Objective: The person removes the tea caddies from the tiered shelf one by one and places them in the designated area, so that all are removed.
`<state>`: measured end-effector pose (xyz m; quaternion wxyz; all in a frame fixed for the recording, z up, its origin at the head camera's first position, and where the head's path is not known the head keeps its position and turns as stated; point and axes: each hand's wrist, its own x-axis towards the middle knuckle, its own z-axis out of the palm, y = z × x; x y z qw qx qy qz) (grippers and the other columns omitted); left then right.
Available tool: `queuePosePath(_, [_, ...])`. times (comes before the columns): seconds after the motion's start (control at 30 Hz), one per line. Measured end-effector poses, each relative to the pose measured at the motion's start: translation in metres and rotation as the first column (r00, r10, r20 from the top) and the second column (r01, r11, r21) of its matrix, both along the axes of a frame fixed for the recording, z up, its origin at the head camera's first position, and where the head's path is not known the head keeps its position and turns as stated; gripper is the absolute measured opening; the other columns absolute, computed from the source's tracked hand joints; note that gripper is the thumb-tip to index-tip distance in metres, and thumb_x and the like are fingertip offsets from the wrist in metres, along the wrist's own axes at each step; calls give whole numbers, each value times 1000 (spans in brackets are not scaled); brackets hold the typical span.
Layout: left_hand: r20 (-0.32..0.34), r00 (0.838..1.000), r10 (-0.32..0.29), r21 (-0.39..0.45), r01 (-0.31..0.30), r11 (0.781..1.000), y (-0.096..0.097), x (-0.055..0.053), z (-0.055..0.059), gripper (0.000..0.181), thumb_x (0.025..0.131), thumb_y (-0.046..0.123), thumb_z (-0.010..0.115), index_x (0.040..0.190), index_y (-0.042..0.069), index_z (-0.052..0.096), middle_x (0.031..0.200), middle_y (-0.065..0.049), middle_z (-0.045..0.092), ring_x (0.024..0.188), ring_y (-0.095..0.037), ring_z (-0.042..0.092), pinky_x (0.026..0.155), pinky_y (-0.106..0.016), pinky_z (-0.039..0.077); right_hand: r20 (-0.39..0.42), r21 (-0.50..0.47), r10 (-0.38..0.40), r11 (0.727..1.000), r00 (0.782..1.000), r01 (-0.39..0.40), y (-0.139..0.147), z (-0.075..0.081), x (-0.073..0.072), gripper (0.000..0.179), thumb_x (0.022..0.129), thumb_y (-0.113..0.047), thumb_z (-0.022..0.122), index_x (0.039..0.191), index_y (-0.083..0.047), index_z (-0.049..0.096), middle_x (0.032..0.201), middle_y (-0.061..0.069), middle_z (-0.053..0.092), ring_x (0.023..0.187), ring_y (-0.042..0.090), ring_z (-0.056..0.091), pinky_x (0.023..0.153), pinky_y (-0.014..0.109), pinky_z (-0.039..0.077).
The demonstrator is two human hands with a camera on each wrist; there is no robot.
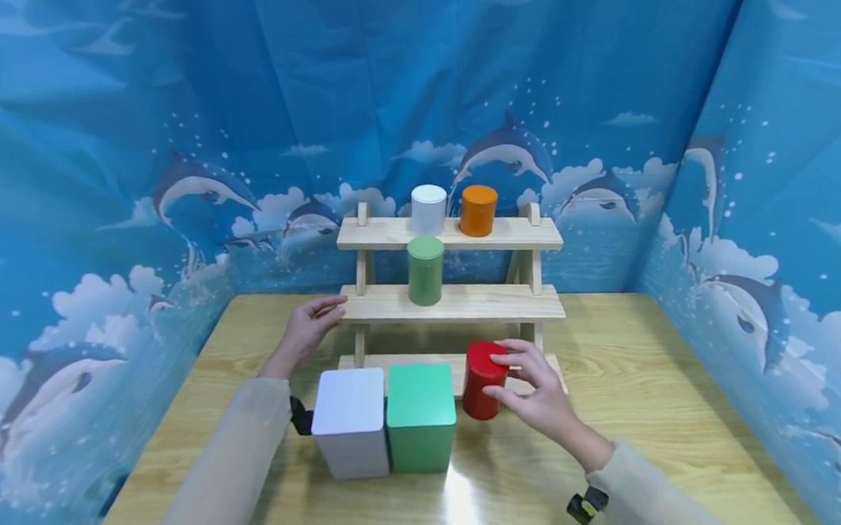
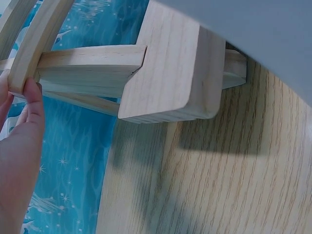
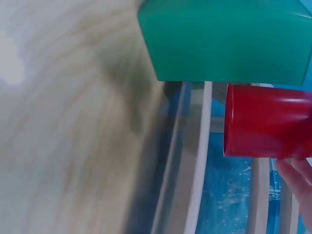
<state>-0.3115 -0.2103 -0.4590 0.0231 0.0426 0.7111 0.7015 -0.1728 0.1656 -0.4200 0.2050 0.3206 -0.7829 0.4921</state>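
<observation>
My right hand [image 1: 534,391] holds a red cylinder [image 1: 480,386] from its right side, thumb low and fingers near the top. The cylinder overlaps the lowest board in the head view; in the right wrist view its base [image 3: 236,122] hangs beside the stand. With thumb and fingers, my left hand [image 2: 24,141] pinches the left end of the middle board of a three-tier wooden stand [image 1: 494,300]. A green cylinder [image 1: 425,274] stands on that middle board. On the top board are a white cylinder [image 1: 428,212] and an orange cylinder [image 1: 478,212].
In front of the stand, a white block [image 1: 348,413] and a green block [image 1: 421,413] stand side by side between my arms. The wood-grain table [image 1: 612,379] is bordered by blue dolphin-print curtains [image 1: 382,74] at the back and sides.
</observation>
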Motion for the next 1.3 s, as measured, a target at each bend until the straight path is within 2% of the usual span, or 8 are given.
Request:
queuePosePath(0.13, [-6,1000,0,-6,0,1000,0,1,0,44,90,21,62,128,0,53,133,-13,47,111,-17,52,87,-23,49,-6,35,32,999,999,-32,1,-7,5,41,68,10,77,105,7,60,117,28,49,101,38,52,69,41,57])
queuePosePath(0.27, [-11,1000,2,-3,-2,1000,0,0,0,42,90,20,62,127,0,54,132,-12,48,109,-16,53,86,-23,50,24,39,69,997,997,-70,3,-14,9,39,68,10,77,103,7,60,116,28,50,100,39,52,67,43,57])
queuePosePath(0.43, [-11,1000,1,14,-1,1000,1,-1,-1,42,91,18,62,127,-1,53,132,-13,48,108,-15,53,86,-23,50,45,39,107,993,993,-109,4,-21,12,37,66,11,77,99,7,61,113,29,50,99,42,51,72,38,56])
queuePosePath(0.7, [-16,1000,1,-11,-1,1000,0,-2,-2,43,91,21,62,128,2,53,133,-12,47,108,-15,53,88,-26,49,106,66,145,986,984,-153,5,-31,14,32,67,10,77,94,3,61,114,27,50,100,40,54,77,33,55])
queuePosePath(0.9, [-5,1000,0,-2,0,1000,1,0,-3,43,90,21,62,128,1,53,133,-13,48,107,-14,55,87,-24,49,69,79,223,970,972,-229,6,-40,16,34,64,12,78,91,3,59,109,30,49,91,40,56,75,33,55])
queuePosePath(1.03, [-13,1000,2,0,-2,1000,1,0,-3,43,90,21,62,127,1,53,133,-13,48,106,-14,55,86,-23,50,66,89,248,963,967,-253,7,-40,15,34,64,13,78,91,5,59,109,31,49,91,40,56,75,33,56])
queuePosePath(1.3, [-10,1000,3,2,-3,1000,0,0,-3,45,90,23,62,128,1,53,134,-12,47,109,-15,53,87,-24,49,137,116,247,958,959,-263,8,-36,13,33,66,11,77,93,6,60,112,32,49,94,41,57,74,38,56])
